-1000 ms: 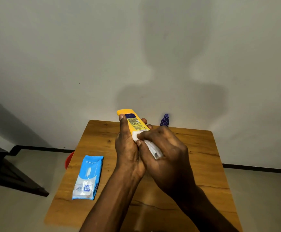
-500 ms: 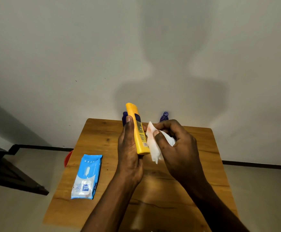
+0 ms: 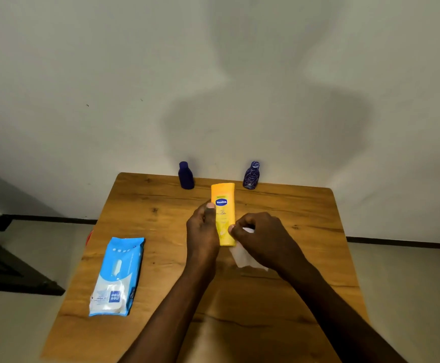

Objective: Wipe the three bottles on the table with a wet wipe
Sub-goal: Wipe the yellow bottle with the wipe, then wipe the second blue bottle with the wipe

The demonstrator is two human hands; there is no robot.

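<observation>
Gripped from its left side by the left hand (image 3: 202,226), the yellow bottle (image 3: 223,213) stands up above the middle of the wooden table (image 3: 140,205), its blue-badged label facing the camera and the thumb lying up along its left edge. Whether its lower end touches the tabletop cannot be told, since both hands cover it. On the bottle's right side, the right hand (image 3: 262,238) has its fingers curled around a white wet wipe (image 3: 241,256), pinching it against the lower right edge of the bottle; a loose flap of the wipe hangs out below the hand toward the table. At the far edge of the table, next to the wall (image 3: 82,74), a plain dark blue bottle (image 3: 185,176) stands upright to the left of the yellow one, and a dark blue bottle with pale line markings (image 3: 251,175) stands upright to its right; both are apart from the hands. A light blue wipes pack (image 3: 118,276) lies flat near the table's left edge, well apart from the bottles. A sliver of something red (image 3: 90,237) shows past that left edge.
</observation>
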